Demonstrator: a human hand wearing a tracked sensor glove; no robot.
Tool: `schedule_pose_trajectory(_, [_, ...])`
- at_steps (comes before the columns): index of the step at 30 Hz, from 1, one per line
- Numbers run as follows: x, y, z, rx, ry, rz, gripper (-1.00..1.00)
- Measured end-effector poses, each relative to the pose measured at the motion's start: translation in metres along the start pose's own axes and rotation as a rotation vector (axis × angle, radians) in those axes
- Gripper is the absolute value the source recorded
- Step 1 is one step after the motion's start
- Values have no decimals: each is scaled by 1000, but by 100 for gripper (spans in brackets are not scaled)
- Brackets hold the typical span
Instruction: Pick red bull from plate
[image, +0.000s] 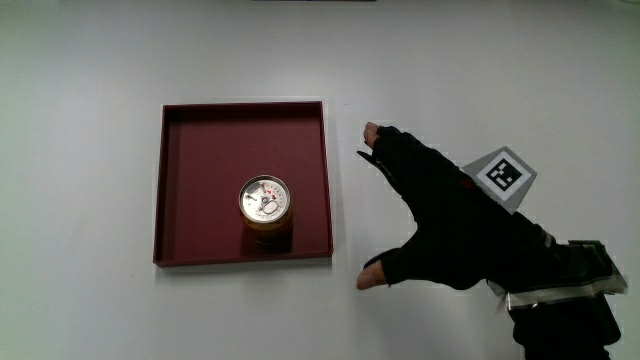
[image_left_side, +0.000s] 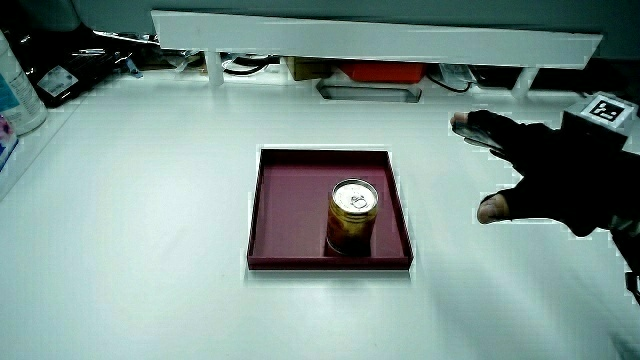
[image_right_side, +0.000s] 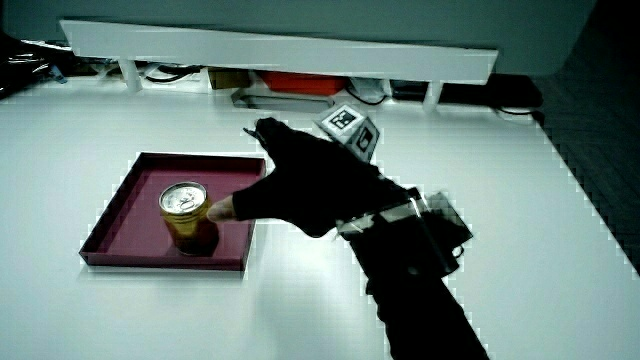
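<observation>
One gold metal drink can (image: 265, 207) with a silver pull-tab lid stands upright in the square dark red plate (image: 200, 140), in the part nearer the person, on the white desk (image: 80, 80). Beside the plate, the black-gloved hand (image: 450, 215) hovers over bare desk, its grip spread wide, thumb and fingers apart, holding nothing

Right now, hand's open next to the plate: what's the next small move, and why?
Probably bring the hand sideways over the plate's rim toward the can, keeping the fingers spread. The can stands upright in the dark red plate, in the part nearer the person, and nothing grips it. The main view shows the hand beside the plate, clear of its rim, thumb and fingers apart, so the gap must close before any grasp.
</observation>
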Motion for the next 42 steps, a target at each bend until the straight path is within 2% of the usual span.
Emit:
schedule_pose_trajectory(1, [0, 1, -1, -2, 17, -15, 0])
schedule_pose_trajectory(2, [2, 2, -2, -6, 10, -46, 0])
schedule_pose_trajectory(3, [2, 4, -3, -10, 43, -67, 0])
schedule_pose_trajectory(5, [6, 9, -6, -17, 39, -99, 0])
schedule_pose_trajectory(6, [7, 12, -8, -23, 72, -101, 0])
schedule_pose_trajectory(7, [8, 16, -11, -28, 92, -88, 0])
schedule_pose_trajectory(8, [11, 20, -14, -35, 86, -94, 0])
schedule_pose_trajectory(9, [11, 23, -17, -39, 116, -80, 0])
schedule_pose_trajectory(11, [15, 30, -23, -43, 109, -85, 0])
schedule_pose_trajectory(13, [18, 37, -29, -58, 151, -76, 0])
schedule_pose_trajectory(16, [24, 48, -37, -64, 138, -70, 0])
schedule_pose_trajectory(19, [26, 58, -46, -73, 171, -57, 0])
schedule_pose_trajectory(21, [29, 65, -52, -81, 162, -77, 0])
schedule_pose_trajectory(22, [32, 70, -55, -83, 173, -54, 0])
schedule_pose_trajectory(24, [34, 77, -60, -95, 189, -56, 0])
schedule_pose_trajectory(26, [37, 84, -65, -100, 172, -72, 0])
schedule_pose_trajectory(27, [40, 88, -68, -98, 173, -56, 0])
schedule_pose_trajectory(30, [43, 97, -74, -113, 175, -74, 0])
schedule_pose_trajectory(37, [47, 112, -88, -132, 188, -78, 0])
schedule_pose_trajectory(38, [49, 114, -90, -127, 175, -71, 0])
schedule_pose_trajectory(42, [52, 116, -92, -119, 183, -58, 0])
